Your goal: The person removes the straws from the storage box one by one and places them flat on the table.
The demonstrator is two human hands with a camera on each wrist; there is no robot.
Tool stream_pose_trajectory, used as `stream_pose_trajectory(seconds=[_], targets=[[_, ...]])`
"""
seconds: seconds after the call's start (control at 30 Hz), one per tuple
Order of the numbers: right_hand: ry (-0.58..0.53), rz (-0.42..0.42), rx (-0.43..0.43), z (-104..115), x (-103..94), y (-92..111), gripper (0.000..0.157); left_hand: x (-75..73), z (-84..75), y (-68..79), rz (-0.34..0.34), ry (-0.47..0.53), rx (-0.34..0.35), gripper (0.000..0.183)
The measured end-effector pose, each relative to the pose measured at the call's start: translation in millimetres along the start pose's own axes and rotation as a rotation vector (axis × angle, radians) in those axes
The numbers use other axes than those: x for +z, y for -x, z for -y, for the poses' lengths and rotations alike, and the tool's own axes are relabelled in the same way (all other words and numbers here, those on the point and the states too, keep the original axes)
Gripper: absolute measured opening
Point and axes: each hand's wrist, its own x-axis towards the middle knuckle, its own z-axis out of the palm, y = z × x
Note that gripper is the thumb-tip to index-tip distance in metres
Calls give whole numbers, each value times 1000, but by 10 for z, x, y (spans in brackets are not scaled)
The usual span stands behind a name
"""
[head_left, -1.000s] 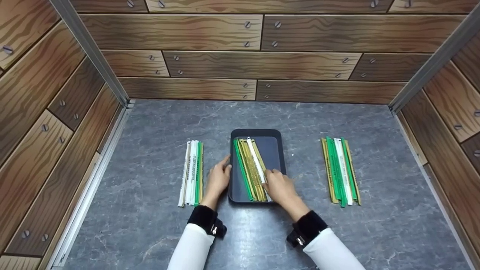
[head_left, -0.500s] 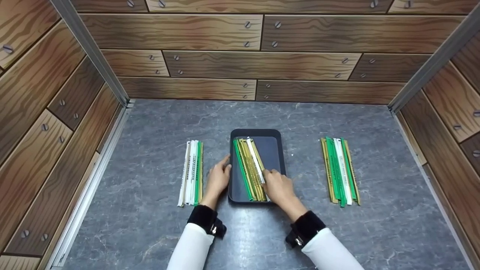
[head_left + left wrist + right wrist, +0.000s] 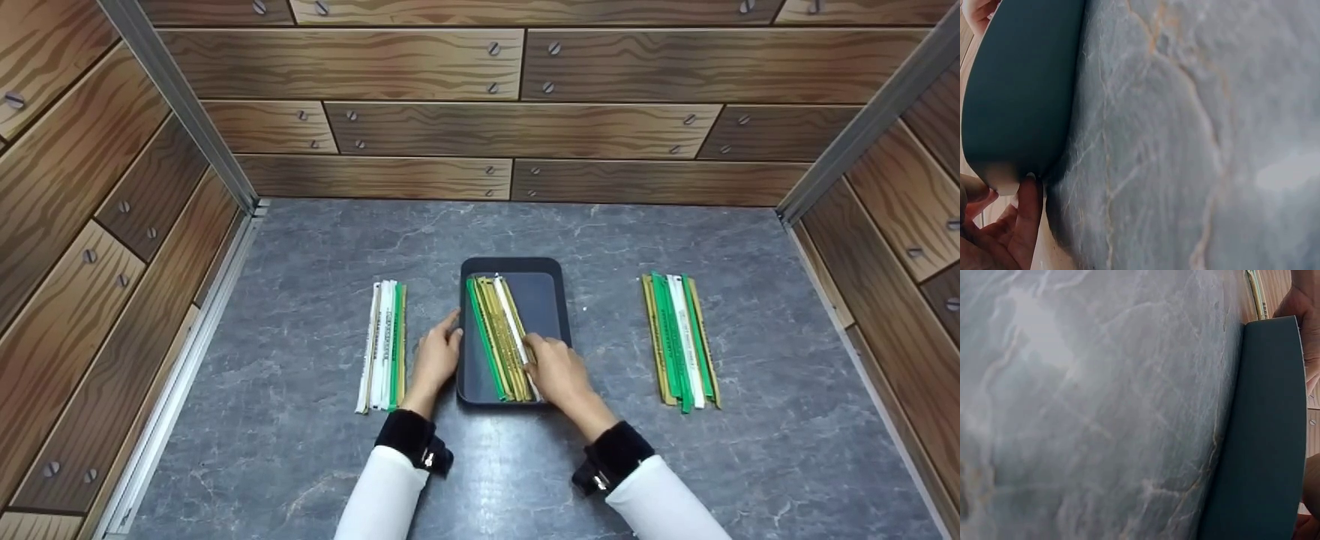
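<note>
A dark rectangular tray [image 3: 555, 300] lies in the middle of the table, holding a slanted row of long slim wrapped sticks [image 3: 495, 330] in green and gold. A white wrapped stick [image 3: 510, 304] forms the right side of that row. My right hand [image 3: 559, 371] reaches over the tray's right rim, its curled fingers at the lower half of the white stick; the thumb is hidden. My left hand [image 3: 436, 356] rests beside the tray's left wall, fingers extended. In the left wrist view, fingertips [image 3: 1030, 183] touch the tray's outer wall [image 3: 1022, 95].
Left of the tray lies a bundle of white, green and gold wrapped sticks [image 3: 384, 337]. Another bundle, mostly green and gold with a white one [image 3: 684, 337], lies to the right. Wood-patterned panels [image 3: 420, 127] enclose the grey marbled table [image 3: 315, 247] at the back and sides.
My right hand shifts slightly at the white wrapped stick, its fingers moving a little. The left hand and the tray stay in place.
</note>
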Motion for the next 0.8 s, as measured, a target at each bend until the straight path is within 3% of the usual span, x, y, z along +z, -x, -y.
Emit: stream_pose_trajectory(seconds=[0.47,0.8], targets=[[-122,-89,38,-24,-31,-2,30,-6,-7,2,-1,4,1,42],[67,-87,28,-49,17,12,24,2,-1,12,-20,-16,12,42]])
